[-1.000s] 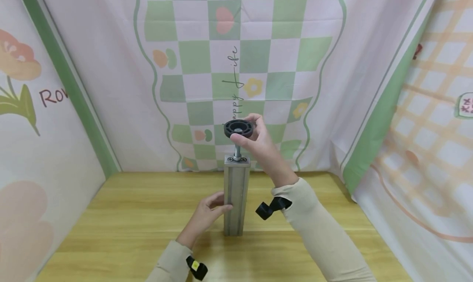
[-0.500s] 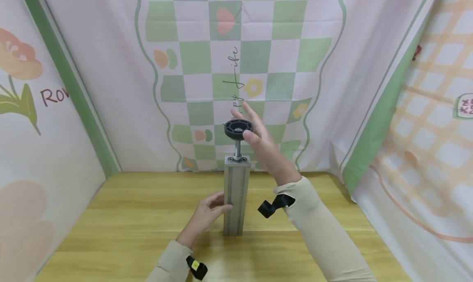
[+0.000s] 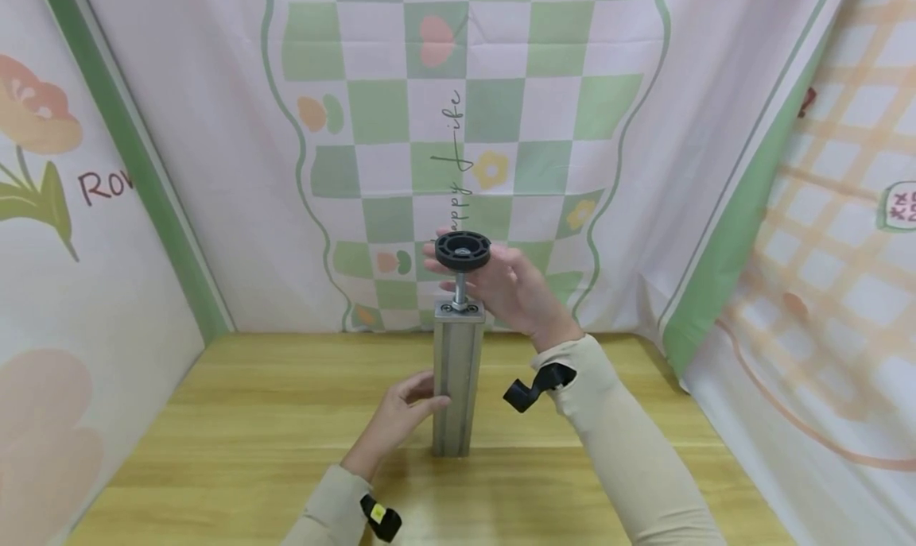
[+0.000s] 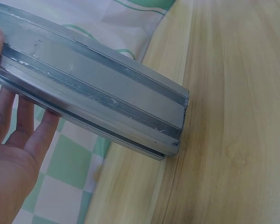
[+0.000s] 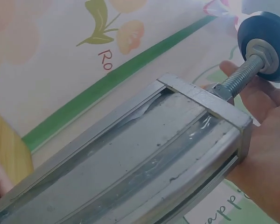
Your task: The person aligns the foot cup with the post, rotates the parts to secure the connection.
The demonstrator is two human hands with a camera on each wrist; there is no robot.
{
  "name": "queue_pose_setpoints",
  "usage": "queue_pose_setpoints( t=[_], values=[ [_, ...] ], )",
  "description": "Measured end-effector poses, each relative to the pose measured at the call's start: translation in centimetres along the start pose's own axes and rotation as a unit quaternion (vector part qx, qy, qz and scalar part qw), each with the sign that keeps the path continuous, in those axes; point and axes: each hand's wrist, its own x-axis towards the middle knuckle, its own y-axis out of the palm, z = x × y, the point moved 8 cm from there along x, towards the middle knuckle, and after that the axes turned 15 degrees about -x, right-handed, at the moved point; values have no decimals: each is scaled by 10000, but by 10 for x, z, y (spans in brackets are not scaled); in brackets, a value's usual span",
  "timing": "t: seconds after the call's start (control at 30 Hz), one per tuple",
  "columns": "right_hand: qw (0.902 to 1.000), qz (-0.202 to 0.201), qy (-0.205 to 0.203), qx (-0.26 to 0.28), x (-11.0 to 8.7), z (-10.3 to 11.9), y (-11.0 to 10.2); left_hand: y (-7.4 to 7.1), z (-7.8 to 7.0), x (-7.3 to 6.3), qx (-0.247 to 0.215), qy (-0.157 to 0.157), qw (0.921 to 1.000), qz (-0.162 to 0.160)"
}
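An aluminium profile (image 3: 456,387) stands upright on the wooden table. A metal end plate (image 3: 468,317) caps its top, and a levelling foot (image 3: 463,265) with a black round pad rises from it on a threaded stud (image 5: 242,76). A nut sits at the stud's base. My left hand (image 3: 402,415) grips the profile low on its left side, thumb on the near face. In the left wrist view, the other fingertips lie along the profile's far edge. Behind the stud and pad is my right hand (image 3: 525,296), palm turned inward, fingers extended and partly hidden by the pad.
The wooden table (image 3: 286,419) ends at a hanging cloth (image 3: 379,109) with green checks just behind the profile. More patterned cloth hangs at the left (image 3: 86,292) and right (image 3: 823,292). Black straps with mounts circle both wrists.
My right hand has let go of the black pad's rim, spread its fingers, and dropped lower behind the pad and stud. My left hand and the profile have stayed put.
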Motion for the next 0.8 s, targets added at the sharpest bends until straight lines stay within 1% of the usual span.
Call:
queue_pose_setpoints(
  t=[0.13, 0.27, 0.33, 0.4, 0.53, 0.67, 0.73, 0.8],
  values=[
    [9999, -79, 11, 61, 0, 0, -1, 0, 0, 1, 16, 14, 10000, 4],
    [9998, -156, -37, -93, 1, 1, -2, -1, 0, 1, 22, 16, 10000, 1],
    [9992, -299, -48, -268, 1, 1, -3, 0, 0, 0, 18, 12, 10000, 2],
    [9973, -545, -62, -484, 1, 2, -5, 0, 1, 0, 17, 3, 10000, 1],
    [9869, -1272, 109, -986, -2, 3, -10, 0, 2, 0, 16, -3, 10000, 1],
    [9709, -1962, 278, -1348, -5, 4, -13, -1, 2, 0, 8, 7, 10000, -4],
    [9662, -2181, 252, -1349, -5, 6, -13, -1, 2, 0, 0, 13, 10000, -5],
    [9622, -2308, 220, -1429, -5, 8, -11, 0, 2, 0, 10, 22, 10000, -4]
  ],
)
